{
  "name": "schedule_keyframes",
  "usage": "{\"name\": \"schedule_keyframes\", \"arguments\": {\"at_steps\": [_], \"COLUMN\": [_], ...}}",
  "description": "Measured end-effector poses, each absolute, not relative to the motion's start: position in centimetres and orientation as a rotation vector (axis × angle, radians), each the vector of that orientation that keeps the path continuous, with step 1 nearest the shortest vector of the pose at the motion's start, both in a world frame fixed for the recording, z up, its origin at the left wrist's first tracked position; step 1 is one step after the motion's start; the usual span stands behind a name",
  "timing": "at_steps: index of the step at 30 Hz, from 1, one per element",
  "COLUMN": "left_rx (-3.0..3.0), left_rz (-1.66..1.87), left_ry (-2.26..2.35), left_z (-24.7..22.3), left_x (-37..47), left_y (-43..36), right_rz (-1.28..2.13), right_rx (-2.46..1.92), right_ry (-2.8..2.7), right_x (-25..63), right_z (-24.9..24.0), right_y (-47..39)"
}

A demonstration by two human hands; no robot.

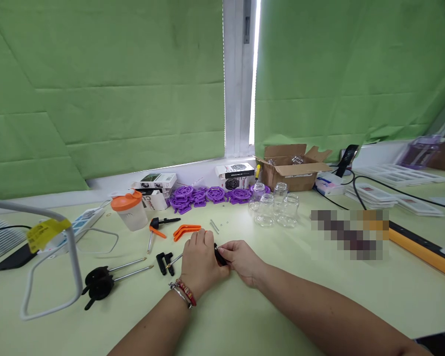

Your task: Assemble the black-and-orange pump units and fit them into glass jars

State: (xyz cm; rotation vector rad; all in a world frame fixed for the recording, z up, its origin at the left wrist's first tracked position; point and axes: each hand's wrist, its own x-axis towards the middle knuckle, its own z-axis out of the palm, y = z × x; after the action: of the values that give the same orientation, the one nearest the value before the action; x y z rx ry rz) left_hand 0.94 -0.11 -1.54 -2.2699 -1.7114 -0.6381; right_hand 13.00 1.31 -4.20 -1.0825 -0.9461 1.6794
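Observation:
My left hand (202, 258) is closed around a black part (219, 255) near the middle of the table, and a thin metal rod (175, 260) sticks out on its left side. The fingertips of my right hand (243, 259) pinch the other side of the same black part. Most of that part is hidden by my fingers. Left of my hands lie small black fittings (160, 264). Orange handles (185, 230) and a black piece with a rod and an orange lever (156, 224) rest just beyond. Two black pieces with metal rods (100, 287) lie farther left.
Glass jars (266, 210), purple wheel-shaped parts (215, 194) and an open cardboard box (294, 173) stand at the back. An orange-lidded cup (130, 210) and a white metal frame (74, 267) are on the left. Loose screws (214, 226) lie beyond my hands. An orange-edged bar (422, 249) is at right.

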Motion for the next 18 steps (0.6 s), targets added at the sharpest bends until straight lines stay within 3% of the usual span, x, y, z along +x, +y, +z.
{"name": "schedule_keyframes", "arguments": {"at_steps": [18], "left_rx": [-2.280], "left_rz": [-0.604], "left_ry": [-1.701], "left_z": [-1.77], "left_x": [1.20], "left_y": [-0.03], "right_rz": [1.696], "right_rx": [-1.048], "right_ry": [-0.895], "right_x": [12.85], "right_z": [-4.74], "right_y": [1.27]}}
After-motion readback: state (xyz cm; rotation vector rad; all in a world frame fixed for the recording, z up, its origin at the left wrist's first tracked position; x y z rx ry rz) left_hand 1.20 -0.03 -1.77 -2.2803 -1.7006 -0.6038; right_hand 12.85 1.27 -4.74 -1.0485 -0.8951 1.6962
